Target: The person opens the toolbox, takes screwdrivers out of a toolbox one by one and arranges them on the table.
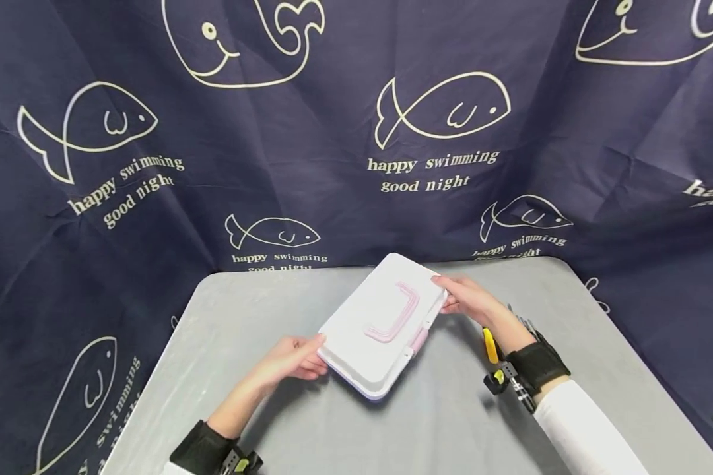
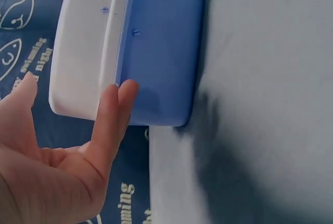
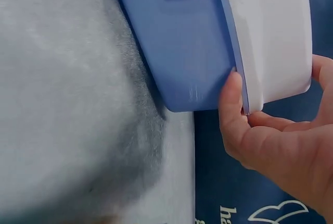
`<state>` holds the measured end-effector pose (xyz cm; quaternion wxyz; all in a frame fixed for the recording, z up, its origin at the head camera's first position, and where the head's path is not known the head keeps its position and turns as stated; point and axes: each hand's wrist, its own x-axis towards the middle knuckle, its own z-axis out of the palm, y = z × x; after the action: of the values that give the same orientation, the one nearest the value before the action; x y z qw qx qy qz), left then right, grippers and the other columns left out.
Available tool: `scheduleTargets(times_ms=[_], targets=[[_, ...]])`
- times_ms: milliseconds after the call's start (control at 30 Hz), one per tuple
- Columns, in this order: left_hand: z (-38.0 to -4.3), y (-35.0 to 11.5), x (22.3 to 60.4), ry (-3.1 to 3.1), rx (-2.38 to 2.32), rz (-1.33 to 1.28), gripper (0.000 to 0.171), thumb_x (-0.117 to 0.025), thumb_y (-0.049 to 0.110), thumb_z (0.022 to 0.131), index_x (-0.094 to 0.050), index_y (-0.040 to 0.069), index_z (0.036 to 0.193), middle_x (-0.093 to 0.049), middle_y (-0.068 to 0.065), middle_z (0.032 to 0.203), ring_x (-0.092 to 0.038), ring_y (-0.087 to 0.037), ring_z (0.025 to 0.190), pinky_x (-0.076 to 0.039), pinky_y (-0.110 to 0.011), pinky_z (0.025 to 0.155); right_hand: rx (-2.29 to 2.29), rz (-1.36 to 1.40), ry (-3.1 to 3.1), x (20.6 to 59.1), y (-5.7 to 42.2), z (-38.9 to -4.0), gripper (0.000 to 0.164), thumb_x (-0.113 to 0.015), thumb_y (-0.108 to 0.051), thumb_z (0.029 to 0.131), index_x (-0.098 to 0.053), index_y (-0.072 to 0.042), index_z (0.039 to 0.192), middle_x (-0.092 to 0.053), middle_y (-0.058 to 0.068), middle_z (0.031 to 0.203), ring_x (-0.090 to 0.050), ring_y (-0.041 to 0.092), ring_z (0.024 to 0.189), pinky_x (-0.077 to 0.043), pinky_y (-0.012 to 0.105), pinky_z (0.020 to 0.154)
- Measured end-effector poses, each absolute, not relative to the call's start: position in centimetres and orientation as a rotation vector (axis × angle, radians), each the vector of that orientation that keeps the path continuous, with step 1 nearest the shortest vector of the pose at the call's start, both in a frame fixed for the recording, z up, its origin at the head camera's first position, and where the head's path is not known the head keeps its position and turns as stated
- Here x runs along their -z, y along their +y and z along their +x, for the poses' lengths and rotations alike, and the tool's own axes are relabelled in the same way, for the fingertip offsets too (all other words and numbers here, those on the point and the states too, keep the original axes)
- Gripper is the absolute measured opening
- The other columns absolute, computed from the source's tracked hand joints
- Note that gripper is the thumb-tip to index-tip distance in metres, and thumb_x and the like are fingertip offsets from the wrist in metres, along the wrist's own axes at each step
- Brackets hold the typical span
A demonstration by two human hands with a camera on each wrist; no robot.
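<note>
A lidded plastic box [image 1: 356, 316] sits at an angle between both hands, with a white lid [image 2: 86, 41], blue base [image 3: 177, 41], pink C-shaped handle on top and pink latch [image 1: 418, 340] on its right long side. At the near left corner, my left hand [image 1: 291, 359] has two fairly straight fingers against the rim; its thumb stands apart from the lid in the left wrist view. My right hand [image 1: 466, 297] grips the far right corner. Its thumb presses the lid's top while its fingers [image 3: 231, 94] curl up under the rim.
Under the box is a grey table [image 1: 261, 297]. Beside the right forearm lie a yellow-handled tool [image 1: 490, 344] and some thin metal pieces [image 1: 525, 323], partly hidden by the arm. A dark blue curtain [image 1: 333, 165] with fish prints hangs behind the table.
</note>
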<state>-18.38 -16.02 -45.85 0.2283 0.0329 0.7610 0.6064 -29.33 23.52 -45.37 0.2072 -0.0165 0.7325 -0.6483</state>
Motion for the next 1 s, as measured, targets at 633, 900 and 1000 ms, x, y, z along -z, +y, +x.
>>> scheduleTargets(times_ms=[633,900,1000], targets=[[-25.9,-15.8,45.9,2.433,-1.704,-0.016,0.066,-0.059,0.046,0.103,-0.055,-0.01,0.138,-0.068,-0.014,0.108,-0.062,-0.015,0.087,-0.053,-0.025,0.077,1.792,-0.04,1.843,46.0,22.8,-21.2,0.041,-0.056,-0.035,0.107,-0.047,0.004,0.109,-0.06,0.004,0.079,-0.073,0.02,0.075,-0.063,0.037,0.083],[-25.7,-16.1,47.1,2.461,-1.74,-0.019,0.069,-0.055,0.046,0.106,-0.049,-0.01,0.145,-0.065,-0.02,0.118,-0.063,-0.02,0.093,-0.054,-0.027,0.078,1.749,0.009,1.987,46.3,22.7,-20.5,0.052,-0.058,-0.043,0.105,-0.043,0.006,0.113,-0.057,0.011,0.091,-0.071,0.023,0.079,-0.064,0.039,0.079],[-24.8,-16.1,47.1,2.464,-1.716,-0.061,0.074,-0.052,0.051,0.106,-0.047,-0.011,0.145,-0.064,-0.023,0.12,-0.065,-0.023,0.095,-0.057,-0.033,0.08,1.712,0.019,2.048,46.3,23.4,-20.4,0.06,-0.054,-0.044,0.107,-0.043,0.013,0.126,-0.061,0.015,0.098,-0.07,0.024,0.084,-0.063,0.039,0.079]])
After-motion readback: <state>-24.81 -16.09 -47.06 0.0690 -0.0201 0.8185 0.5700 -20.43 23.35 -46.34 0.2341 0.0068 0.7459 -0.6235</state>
